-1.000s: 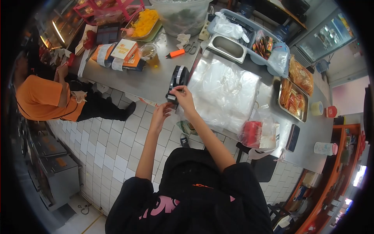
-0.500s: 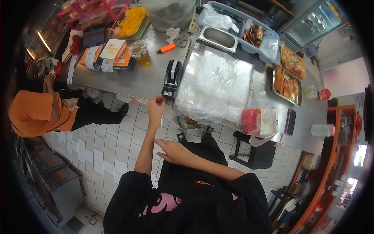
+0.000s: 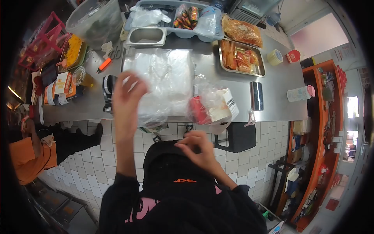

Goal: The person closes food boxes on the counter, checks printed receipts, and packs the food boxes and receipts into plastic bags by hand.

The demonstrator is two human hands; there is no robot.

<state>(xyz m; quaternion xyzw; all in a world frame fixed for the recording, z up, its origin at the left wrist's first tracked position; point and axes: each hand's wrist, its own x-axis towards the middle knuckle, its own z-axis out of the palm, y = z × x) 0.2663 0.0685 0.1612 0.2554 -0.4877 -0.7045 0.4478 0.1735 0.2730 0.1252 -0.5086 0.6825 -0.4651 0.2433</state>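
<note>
My left hand (image 3: 130,90) is raised over the left edge of a stack of clear plastic bags (image 3: 165,78), just right of a black tape dispenser (image 3: 108,93). Motion blurs its fingers, so I cannot see whether they hold anything. Close to my waist, below the table edge, my right hand (image 3: 199,150) has its fingers curled and thumb and fingertips drawn together. Anything between them is too small to make out. A bag with a red item (image 3: 199,110) and a white box (image 3: 230,103) lies to the right of the bag stack.
Behind the bags are a metal pan (image 3: 146,37) and a blue-grey bin (image 3: 177,33). A tray of packets (image 3: 241,58), a phone (image 3: 256,96) and a bottle (image 3: 300,93) occupy the right side. A black stool (image 3: 241,137) stands below. Another person in orange (image 3: 29,156) is at left.
The view has swung right. My left hand has come up from beside the tape dispenser to above the bags' edge. My right hand has left my left forearm and curled its fingers.
</note>
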